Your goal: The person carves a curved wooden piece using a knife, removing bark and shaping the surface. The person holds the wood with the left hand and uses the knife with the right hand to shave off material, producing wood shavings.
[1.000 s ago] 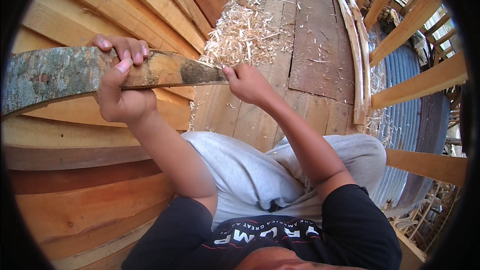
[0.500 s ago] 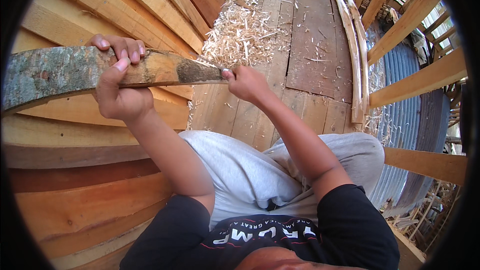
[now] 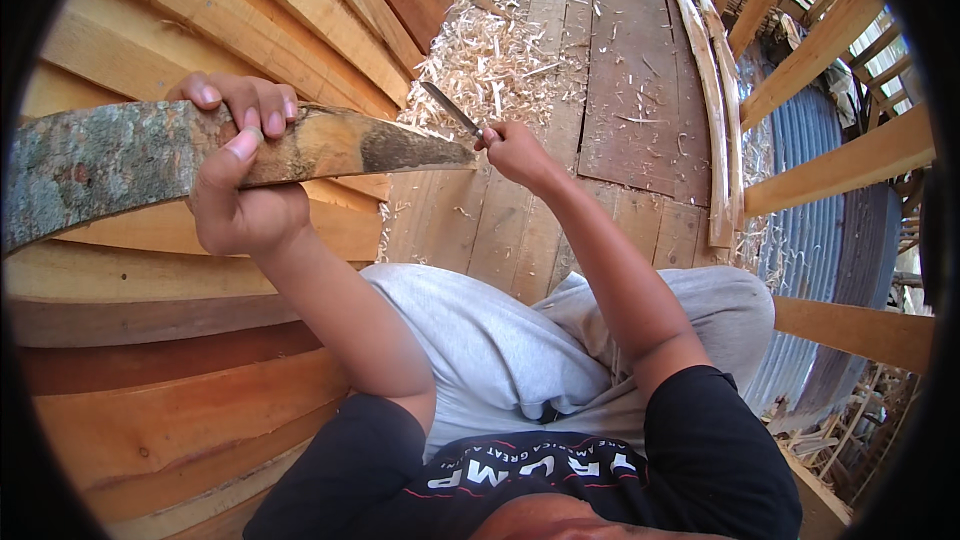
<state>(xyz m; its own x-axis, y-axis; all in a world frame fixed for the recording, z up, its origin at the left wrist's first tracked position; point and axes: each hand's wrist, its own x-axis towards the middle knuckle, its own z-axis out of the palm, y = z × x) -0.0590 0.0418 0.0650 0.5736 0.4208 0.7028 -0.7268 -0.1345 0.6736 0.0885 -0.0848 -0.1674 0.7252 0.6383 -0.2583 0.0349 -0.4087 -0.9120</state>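
Left of the heap of wood shavings (image 3: 490, 65), stacked planks (image 3: 170, 400) fan out beside me. In front of them, left of the heap and a little to my side of it, lies the piece of wood (image 3: 100, 158). Its long axis runs crosswise before me, the broad end reaching the left rim of my view and the narrow tip pointing right, ending just on my side of the heap.

My left hand (image 3: 245, 208) grips it, left of the heap: fingers over the far edge, thumb pressed on the face. The broad part wears rough, mottled grey-green bark and its near edge curves; past my fingers it is bare and tan, with a dark patch toward the tip.

The knife (image 3: 451, 108) slants over the heap's near edge, point away from me and to the left, a gap between most of the blade and the wood. My right hand (image 3: 515, 152), closed round its handle, sits near the heap's near right side. It is the hand nearer the tip; whether they touch, I cannot tell.

Right of the heap run floorboards (image 3: 640, 90), two long pale strips (image 3: 700, 70), and farther right a corrugated sheet (image 3: 805, 160).
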